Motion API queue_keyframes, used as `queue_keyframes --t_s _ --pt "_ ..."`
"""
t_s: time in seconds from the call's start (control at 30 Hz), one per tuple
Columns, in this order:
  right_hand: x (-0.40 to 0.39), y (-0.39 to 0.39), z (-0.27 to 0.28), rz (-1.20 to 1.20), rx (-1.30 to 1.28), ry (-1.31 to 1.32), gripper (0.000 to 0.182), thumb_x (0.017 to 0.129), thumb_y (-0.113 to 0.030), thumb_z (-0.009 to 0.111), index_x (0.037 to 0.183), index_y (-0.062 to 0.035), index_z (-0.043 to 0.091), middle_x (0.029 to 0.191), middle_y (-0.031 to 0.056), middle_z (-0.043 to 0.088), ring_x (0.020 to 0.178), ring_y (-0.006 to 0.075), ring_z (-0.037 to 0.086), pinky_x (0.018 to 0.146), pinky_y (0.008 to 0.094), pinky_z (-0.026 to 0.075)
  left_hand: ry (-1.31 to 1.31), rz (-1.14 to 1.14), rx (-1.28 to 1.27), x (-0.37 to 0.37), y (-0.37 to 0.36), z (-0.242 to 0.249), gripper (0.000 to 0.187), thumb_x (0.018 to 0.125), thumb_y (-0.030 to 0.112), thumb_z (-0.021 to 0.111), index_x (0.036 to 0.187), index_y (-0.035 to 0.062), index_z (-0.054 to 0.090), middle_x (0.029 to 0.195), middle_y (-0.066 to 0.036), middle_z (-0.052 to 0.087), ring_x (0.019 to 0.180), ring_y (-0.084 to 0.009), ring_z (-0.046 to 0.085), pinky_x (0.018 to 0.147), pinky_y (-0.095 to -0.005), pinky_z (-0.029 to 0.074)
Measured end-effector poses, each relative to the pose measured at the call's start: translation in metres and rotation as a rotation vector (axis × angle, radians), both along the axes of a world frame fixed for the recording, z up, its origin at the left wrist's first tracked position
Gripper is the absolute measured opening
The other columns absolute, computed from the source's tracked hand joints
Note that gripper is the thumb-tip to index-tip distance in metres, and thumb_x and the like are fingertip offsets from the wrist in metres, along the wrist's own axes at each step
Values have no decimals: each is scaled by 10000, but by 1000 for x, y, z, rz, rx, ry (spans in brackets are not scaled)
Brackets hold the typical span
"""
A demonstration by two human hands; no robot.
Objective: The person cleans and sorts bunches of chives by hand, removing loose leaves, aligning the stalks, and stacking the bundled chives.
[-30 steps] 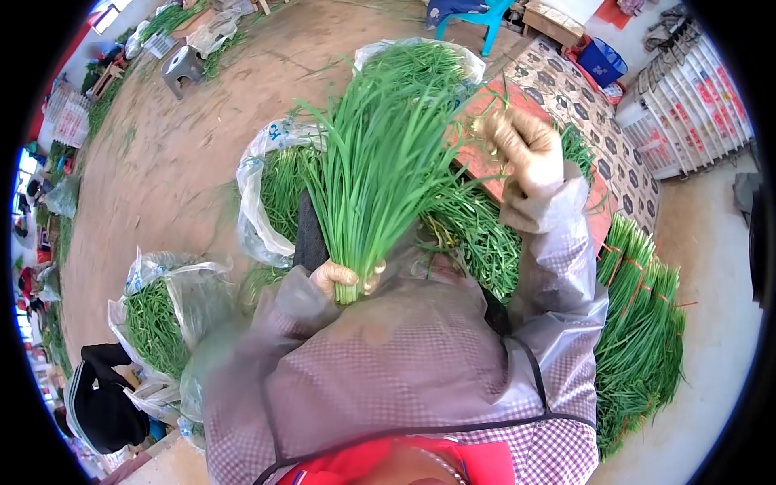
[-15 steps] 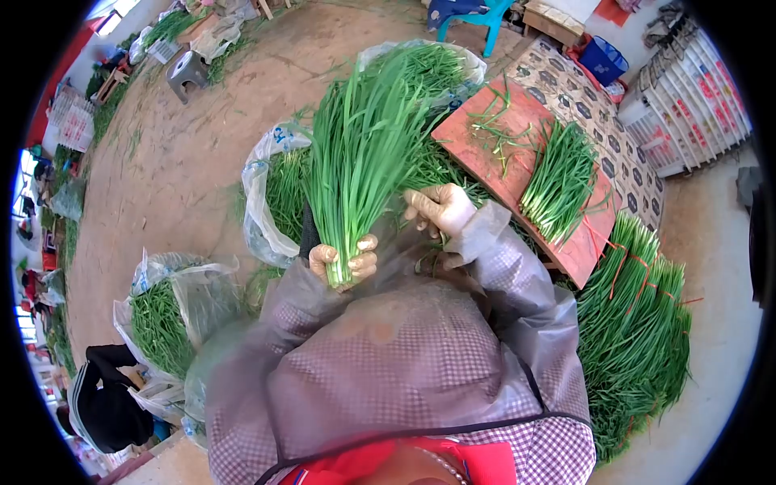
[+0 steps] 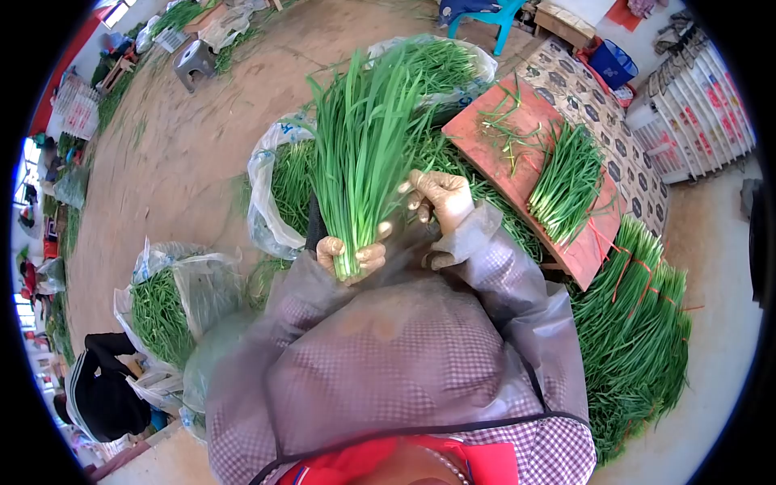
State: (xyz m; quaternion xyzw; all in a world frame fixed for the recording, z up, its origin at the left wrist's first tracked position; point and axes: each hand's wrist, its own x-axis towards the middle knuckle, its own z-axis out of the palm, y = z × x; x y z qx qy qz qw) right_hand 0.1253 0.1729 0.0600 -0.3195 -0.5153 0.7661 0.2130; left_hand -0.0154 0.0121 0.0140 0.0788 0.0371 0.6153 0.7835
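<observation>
My gloved left hand (image 3: 353,254) is wrapped round the pale lower stems of a bunch of garlic chives (image 3: 360,153), with the green leaves fanning upward. Just right of the bunch is my gloved right hand (image 3: 439,198), its fingers curled together. Whatever it may pinch is too small to make out. On the red board (image 3: 493,121) to the right lies another pile of chives (image 3: 566,186), with loose scraps beside it. Tied bundles of chives (image 3: 634,323) are stacked below the board, with red ties round them.
Plastic bags of chives stand ahead (image 3: 440,69), near my left arm (image 3: 263,186) and farther left (image 3: 162,315). A person in black (image 3: 109,388) is at lower left. A grey stool (image 3: 194,63), a blue chair (image 3: 493,20) and white crates (image 3: 691,113) stand farther off.
My right hand has shifted slightly up and its fingers have moved beside the leaves. The left hand keeps its grip on the bunch. The whole view has turned slightly.
</observation>
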Motion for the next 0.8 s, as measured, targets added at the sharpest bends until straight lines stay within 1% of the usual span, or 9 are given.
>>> queue_keyframes --t_s 0.03,0.07,0.17,0.33,0.5,0.6,0.7,0.73,0.8 --pt "1 -2 4 4 -3 -3 256 898 -242 591 820 -15 679 597 28 588 420 66 439 405 208 342 -1 38 20 0 0 -1 685 657 130 699 1267 43 401 1125 -104 510 701 -109 484 667 -231 412" --pt "2 -5 7 0 48 15 253 899 -240 590 823 -16 680 602 26 589 437 64 447 418 205 349 -4 42 16 0 1 -1 685 657 130 699 1267 43 401 1125 -104 510 701 -109 484 667 -231 412" --pt "7 -11 18 13 119 14 249 902 -237 586 837 -17 682 624 25 596 488 61 471 457 200 370 -58 41 58 -1 3 -1 768 663 92 676 1359 75 351 1411 -146 337 732 -109 495 685 -240 424" --pt "11 -14 8 -28 146 73 231 907 -213 577 867 -14 687 661 38 619 518 73 492 479 214 390 -71 61 7 -4 1 -4 742 663 102 678 1337 46 373 1416 -108 339 728 -103 473 691 -239 421" --pt "11 -22 10 -71 156 123 215 896 -214 593 854 -25 687 645 27 611 501 69 493 455 206 394 -81 110 37 -8 2 -14 686 671 104 674 1286 -26 398 1287 -96 433 752 -108 466 689 -240 420" --pt "11 -23 13 -49 163 129 221 901 -216 587 871 -19 682 677 26 615 517 70 498 456 207 391 -119 176 22 -5 2 -14 674 676 106 675 1278 -33 406 1222 -92 464 759 -112 465 689 -240 418" --pt "9 -21 5 -54 129 114 201 891 -204 604 932 -15 659 707 26 612 543 77 520 465 208 412 -105 168 44 -7 3 -15 665 678 103 676 1275 -32 416 1222 -89 474 761 -115 467 692 -243 417" --pt "8 -20 -3 -10 95 106 198 880 -202 621 940 -15 642 711 26 608 555 81 531 473 209 426 -106 170 46 -7 3 -15 665 678 103 676 1275 -32 416 1222 -89 474 761 -115 467 692 -243 417" --pt "7 -20 -7 129 26 55 220 843 -215 673 919 -22 598 735 32 603 597 95 563 491 212 462 -114 191 -7 -7 3 -13 602 649 74 657 1224 12 490 1158 -104 560 778 -167 464 694 -287 406"
